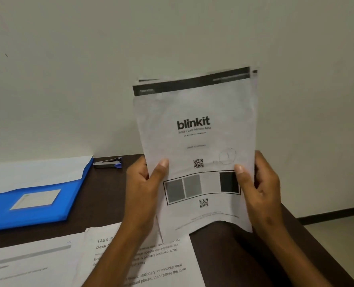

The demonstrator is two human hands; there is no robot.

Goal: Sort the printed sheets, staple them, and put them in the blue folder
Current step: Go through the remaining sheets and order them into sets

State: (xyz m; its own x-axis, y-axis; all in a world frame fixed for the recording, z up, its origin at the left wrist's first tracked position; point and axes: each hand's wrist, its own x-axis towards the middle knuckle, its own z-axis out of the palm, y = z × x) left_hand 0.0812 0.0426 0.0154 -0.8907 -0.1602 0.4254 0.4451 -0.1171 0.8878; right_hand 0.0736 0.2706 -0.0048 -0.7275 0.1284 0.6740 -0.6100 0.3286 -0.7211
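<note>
**Sheets held upright in both hands above the desk**

A person holds a stack of sheets [194, 141] upright in front of the wall [89, 59], lifted off the desk [101, 199]. The left hand [145, 189] grips the stack's lower left edge, thumb pressed on the front page and the other fingers curled behind it. The right hand [259, 189] grips the lower right edge the same way, thumb on the front near a black square. The front page shows the word "blinkit", two QR codes, a dark bar along the top and a framed row of grey and black squares. Edges of further sheets peek out behind the top corners, so the stack is not flush. Its bottom edge bows upward in the middle.

The folder [33, 206], blue with a pale label window, lies on the desk to the left, with a white sheet on its far part. The stapler [108, 162] lies just beyond the folder's right corner, near the wall. Two more printed pages [163, 264] lie flat on the near side of the desk, partly under the left forearm.
</note>
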